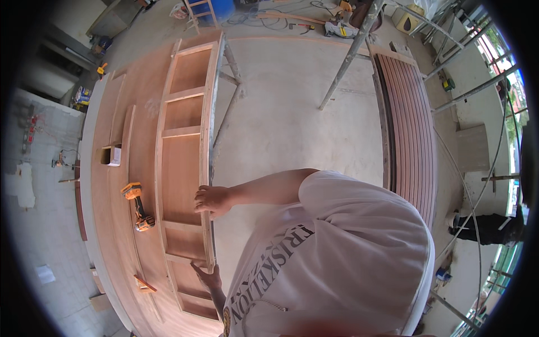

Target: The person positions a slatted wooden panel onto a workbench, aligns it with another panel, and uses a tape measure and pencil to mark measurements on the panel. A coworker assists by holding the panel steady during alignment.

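Observation:
A long ladder-like wooden frame (182, 132) of pale strips and several crosspieces lies along the near edge of a plywood-topped work surface (149, 121). On the frame's near side rail rests my right hand (213, 201), its fingers curled over the wood. Further down the same rail, my left hand (208, 277) straddles it, with thumb and forefinger on either side; its other fingers are partly hidden. An orange and black cordless drill (138, 208) lies on the plywood beyond the frame.
A small open box (111, 155) and a loose wood strip (129, 137) lie on the plywood. Grooved brown panels (407, 132) are stacked at right, beside metal scaffold poles (353, 53). A person in dark clothing (494, 229) is at far right. Tools and cables (303, 26) lie on the far floor.

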Demonstrator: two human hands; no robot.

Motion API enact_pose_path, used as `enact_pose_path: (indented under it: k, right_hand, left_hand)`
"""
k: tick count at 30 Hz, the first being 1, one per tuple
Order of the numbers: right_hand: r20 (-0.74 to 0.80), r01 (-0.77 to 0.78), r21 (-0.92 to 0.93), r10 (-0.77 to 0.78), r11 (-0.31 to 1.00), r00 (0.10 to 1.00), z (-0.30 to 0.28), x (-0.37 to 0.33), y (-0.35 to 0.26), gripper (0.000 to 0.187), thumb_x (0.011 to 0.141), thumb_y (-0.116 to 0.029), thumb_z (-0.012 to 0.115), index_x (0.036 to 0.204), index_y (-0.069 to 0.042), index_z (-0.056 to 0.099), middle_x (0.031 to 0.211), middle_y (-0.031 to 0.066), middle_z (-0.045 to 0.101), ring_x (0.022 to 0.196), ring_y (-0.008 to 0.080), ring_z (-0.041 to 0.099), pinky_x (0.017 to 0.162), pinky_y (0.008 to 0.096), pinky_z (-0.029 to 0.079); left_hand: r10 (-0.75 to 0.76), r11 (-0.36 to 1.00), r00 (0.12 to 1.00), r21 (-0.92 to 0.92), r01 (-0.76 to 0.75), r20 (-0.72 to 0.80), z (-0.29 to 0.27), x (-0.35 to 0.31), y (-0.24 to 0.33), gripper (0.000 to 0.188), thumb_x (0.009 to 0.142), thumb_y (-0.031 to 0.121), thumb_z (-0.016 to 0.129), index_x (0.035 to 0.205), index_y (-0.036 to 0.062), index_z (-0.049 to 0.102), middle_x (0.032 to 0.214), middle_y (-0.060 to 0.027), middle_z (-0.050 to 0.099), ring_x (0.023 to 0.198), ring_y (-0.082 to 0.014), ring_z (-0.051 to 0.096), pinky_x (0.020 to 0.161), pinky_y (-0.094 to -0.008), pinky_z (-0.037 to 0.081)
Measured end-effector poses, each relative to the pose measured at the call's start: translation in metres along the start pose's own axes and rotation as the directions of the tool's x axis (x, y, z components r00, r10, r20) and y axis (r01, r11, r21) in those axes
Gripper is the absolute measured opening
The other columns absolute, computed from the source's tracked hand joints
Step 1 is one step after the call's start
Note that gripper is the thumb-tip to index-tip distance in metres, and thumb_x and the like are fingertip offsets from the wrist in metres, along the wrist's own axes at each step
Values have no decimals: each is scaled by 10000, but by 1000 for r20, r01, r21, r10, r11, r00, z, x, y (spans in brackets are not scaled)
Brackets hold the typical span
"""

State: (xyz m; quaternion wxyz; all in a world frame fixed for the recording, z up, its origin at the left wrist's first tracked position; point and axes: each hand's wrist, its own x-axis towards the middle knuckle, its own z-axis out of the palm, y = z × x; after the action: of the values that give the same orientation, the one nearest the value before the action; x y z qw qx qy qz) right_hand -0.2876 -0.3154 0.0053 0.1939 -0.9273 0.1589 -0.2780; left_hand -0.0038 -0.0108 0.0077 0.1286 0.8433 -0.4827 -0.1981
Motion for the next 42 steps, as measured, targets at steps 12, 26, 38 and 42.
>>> enact_pose_path:
  k: [12,26,38,42]
  right_hand:
    - [-755,-997,54,651,-50,-73,-261,-378,53,457,843,-141,688,1296,-94,653,1289,125,625,1306,347,501,1111,493,368]
    - [-620,-504,146,318,-851,-717,-250,-493,-34,564,1057,-186,461,1604,-80,370,1656,215,362,1483,483,394,1119,666,395]
    - [-748,-720,173,385,-673,-540,-214,-399,-90,437,930,-142,612,1362,-86,642,1408,107,607,1287,323,566,1056,431,469]
    - [-767,-786,206,403,-583,-499,-205,-341,-124,399,926,-155,625,1314,-67,656,1360,109,640,1313,344,556,1098,431,451]
  left_hand:
    - [604,794,779,-38,-607,168,50,113,302,710,861,211,744,1490,14,481,1554,-294,339,1438,-473,376,1157,-561,390]
    - [594,17,-171,-225,-974,786,169,217,567,658,864,207,774,1443,2,537,1462,-254,506,1333,-418,528,1126,-462,452]
    - [395,861,-349,-475,-182,850,280,30,733,909,960,483,719,1624,60,265,1565,-245,396,1383,-324,485,1136,-492,416]
    - [450,886,-371,-355,297,812,284,-22,724,759,989,423,685,1541,21,353,1485,-210,459,1381,-308,492,1125,-489,449]
